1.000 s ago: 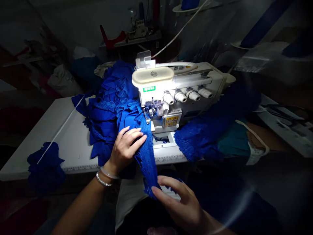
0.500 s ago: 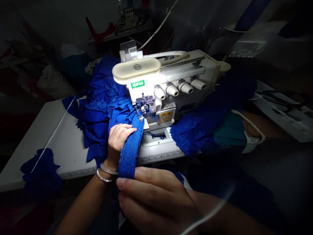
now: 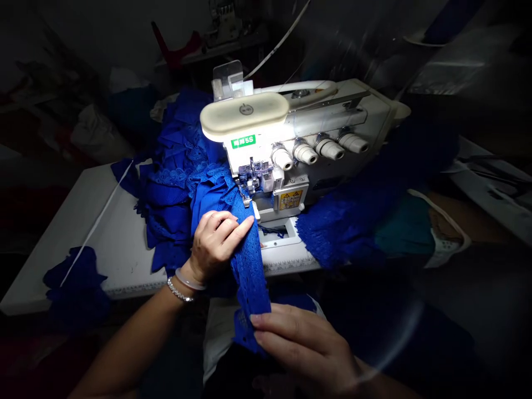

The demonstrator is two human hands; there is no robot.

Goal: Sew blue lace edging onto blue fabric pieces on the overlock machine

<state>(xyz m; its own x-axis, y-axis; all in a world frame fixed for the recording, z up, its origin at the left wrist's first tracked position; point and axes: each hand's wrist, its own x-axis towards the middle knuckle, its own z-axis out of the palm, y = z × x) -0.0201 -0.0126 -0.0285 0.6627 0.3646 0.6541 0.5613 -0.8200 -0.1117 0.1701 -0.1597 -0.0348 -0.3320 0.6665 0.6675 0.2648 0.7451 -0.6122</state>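
Blue lace band (image 3: pixel 250 266): runs from the presser foot (image 3: pixel 248 185) of the overlock machine (image 3: pixel 291 149) down over the front edge of the bench (image 3: pixel 112 233) to the lower centre of the frame. I can see no twist in it from here.

Left grip (image 3: pixel 218 244): curved down on the blue cloth just beside the band, with the fingertips close to its edge. It looks to me like pressing rather than a clench, but the thumb is hidden, so I cannot tell.

Right grip (image 3: pixel 303 346): closed over the band's lower end at bottom centre, grasping it.

Handling: I'd keep the band flat and straight between both grips, with light, even tension and no hard pull at the foot. I'd also keep the left fingertips clear of the foot.

Left of the machine: a heap of blue lace (image 3: pixel 170 205) lies on the bench, with a white cord (image 3: pixel 97 221) and a small blue piece (image 3: pixel 77 282) toward the left edge.

Right of the machine: a blue lace pile (image 3: pixel 344 227) sits beside a teal cloth (image 3: pixel 403 230).

Upper centre of the frame: a second overlock machine (image 3: pixel 224 22) stands in dim light, with a red piece (image 3: pixel 174 47) to its left.
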